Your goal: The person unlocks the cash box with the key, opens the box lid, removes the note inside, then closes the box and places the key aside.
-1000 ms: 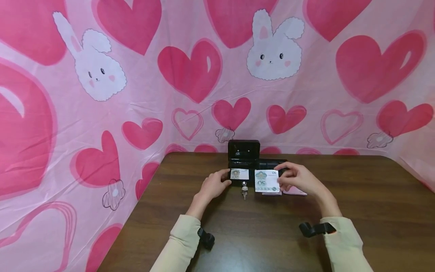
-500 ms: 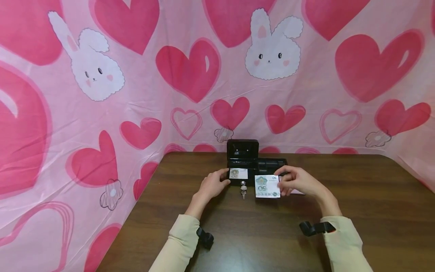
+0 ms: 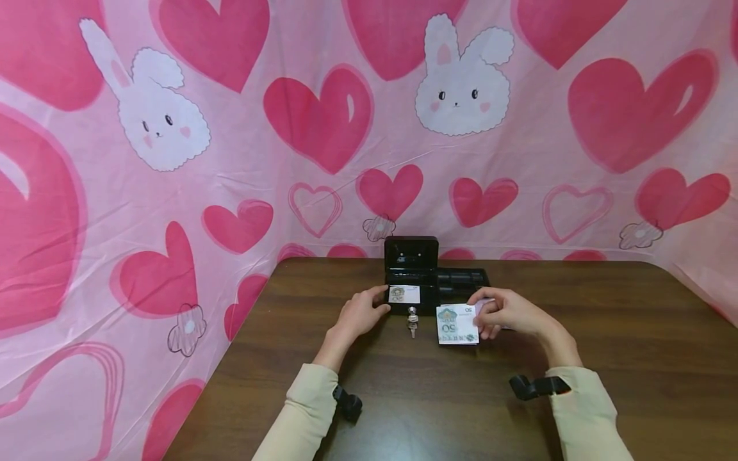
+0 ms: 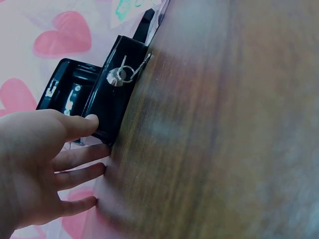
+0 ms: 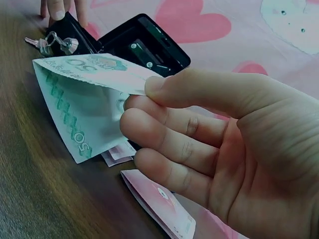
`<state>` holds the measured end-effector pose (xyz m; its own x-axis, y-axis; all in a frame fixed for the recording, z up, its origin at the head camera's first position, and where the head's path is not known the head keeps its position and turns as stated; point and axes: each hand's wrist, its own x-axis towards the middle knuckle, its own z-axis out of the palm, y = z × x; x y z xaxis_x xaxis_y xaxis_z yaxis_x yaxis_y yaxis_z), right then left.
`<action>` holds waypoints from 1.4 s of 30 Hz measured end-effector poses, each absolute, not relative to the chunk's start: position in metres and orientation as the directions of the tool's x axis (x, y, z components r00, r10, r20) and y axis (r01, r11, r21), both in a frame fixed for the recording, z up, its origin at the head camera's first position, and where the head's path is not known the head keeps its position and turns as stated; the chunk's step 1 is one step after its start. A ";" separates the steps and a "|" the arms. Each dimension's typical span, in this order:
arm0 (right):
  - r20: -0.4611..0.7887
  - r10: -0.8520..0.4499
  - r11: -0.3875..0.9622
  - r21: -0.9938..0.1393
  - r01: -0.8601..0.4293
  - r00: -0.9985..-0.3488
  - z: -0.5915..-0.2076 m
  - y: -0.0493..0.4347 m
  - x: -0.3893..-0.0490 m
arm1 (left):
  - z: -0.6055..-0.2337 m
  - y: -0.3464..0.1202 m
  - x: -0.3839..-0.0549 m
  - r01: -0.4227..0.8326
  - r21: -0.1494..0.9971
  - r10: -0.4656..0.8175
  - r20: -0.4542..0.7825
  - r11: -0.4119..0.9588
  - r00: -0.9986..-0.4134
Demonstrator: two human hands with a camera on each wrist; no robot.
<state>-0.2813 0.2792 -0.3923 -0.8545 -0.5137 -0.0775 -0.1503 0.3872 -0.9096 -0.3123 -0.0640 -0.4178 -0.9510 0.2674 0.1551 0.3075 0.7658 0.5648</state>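
Note:
A small black cash box [image 3: 411, 255] stands at the back of the table with its lid raised. In it lies a banknote [image 3: 405, 294], and keys [image 3: 412, 321] hang from the lock on its front. At the box's left front corner rests my left hand [image 3: 360, 315], thumb [image 4: 84, 126] on the front face, the other fingers stretched along the side. My right hand [image 3: 510, 315] pinches a folded green 50 banknote [image 3: 457, 324] between thumb and index finger, right of the keys. Beneath it, the right wrist view shows folded pink banknotes [image 5: 159, 201] on the table.
A black compartment tray [image 3: 466, 280] sits beside the box at the back right. Brown wooden table [image 3: 438, 403] reaches toward the front. A pink cloth [image 3: 323, 153] with hearts and rabbits hangs behind and to the left.
The green banknote in my right hand has come toward the front and slightly right, away from the tray. My left hand has stayed at the box's corner.

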 end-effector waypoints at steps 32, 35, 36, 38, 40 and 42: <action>-0.220 -0.484 0.492 -0.869 -0.055 -0.847 -0.406 0.284 -0.279 | -0.420 -0.063 -0.313 0.296 0.578 0.263 0.142 0.761 -0.954; -0.232 -0.481 0.499 -0.866 -0.046 -0.845 -0.406 0.283 -0.278 | -0.420 -0.064 -0.312 0.296 0.582 0.267 0.137 0.757 -0.954; -0.236 -0.479 0.503 -0.863 -0.044 -0.845 -0.406 0.283 -0.278 | -0.420 -0.064 -0.313 0.300 0.581 0.270 0.140 0.756 -0.953; -0.244 -0.481 0.513 -0.857 -0.044 -0.842 -0.406 0.283 -0.277 | -0.419 -0.064 -0.312 0.305 0.584 0.275 0.142 0.753 -0.951; -0.254 -0.480 0.519 -0.854 -0.039 -0.840 -0.406 0.282 -0.277 | -0.419 -0.064 -0.312 0.306 0.585 0.275 0.143 0.751 -0.951; -0.262 -0.482 0.522 -0.852 -0.033 -0.836 -0.405 0.283 -0.277 | -0.419 -0.064 -0.312 0.305 0.584 0.275 0.142 0.752 -0.951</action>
<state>-0.2766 0.2825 -0.4055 -0.8359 -0.4821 -0.2623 -0.0335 0.5218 -0.8524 -0.3121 -0.0642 -0.4189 -0.9508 0.2753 0.1420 0.3051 0.7521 0.5842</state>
